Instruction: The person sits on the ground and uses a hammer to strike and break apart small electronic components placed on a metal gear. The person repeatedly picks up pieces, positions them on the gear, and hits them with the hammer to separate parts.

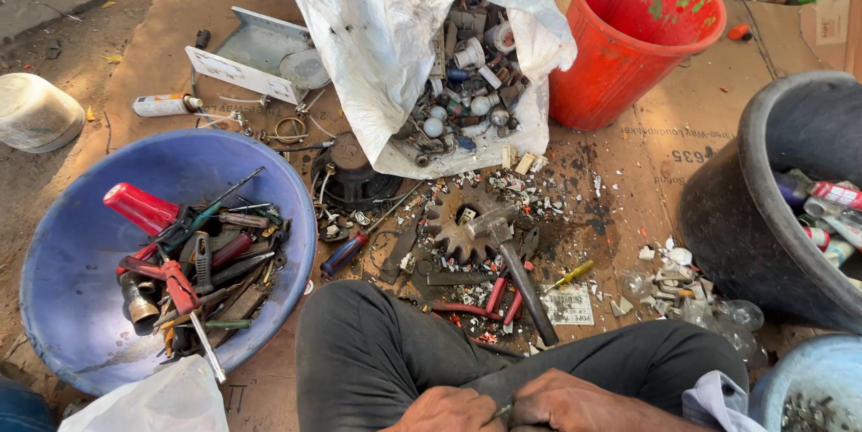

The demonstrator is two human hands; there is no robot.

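With both hands low over the lap, the left hand (449, 409) and right hand (561, 401) pinch 1 small thin metal piece (503, 411) between pressed fingers; grip it firmly.

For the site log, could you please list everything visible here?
Basin: one, blue, left, holding tools.
Sack: one, white, top centre, open, spilling small parts.
Bucket: one, red, top right.
Tub: one, black, right, holding cans.
Gear: one, rusty, centre, on cardboard.
Hammer: one, dark handle, across gear.
Screwdriver: one, yellow, beside hammer.
Left hand: bottom, on lap.
Right hand: bottom, beside it; a small object between them, unclear.
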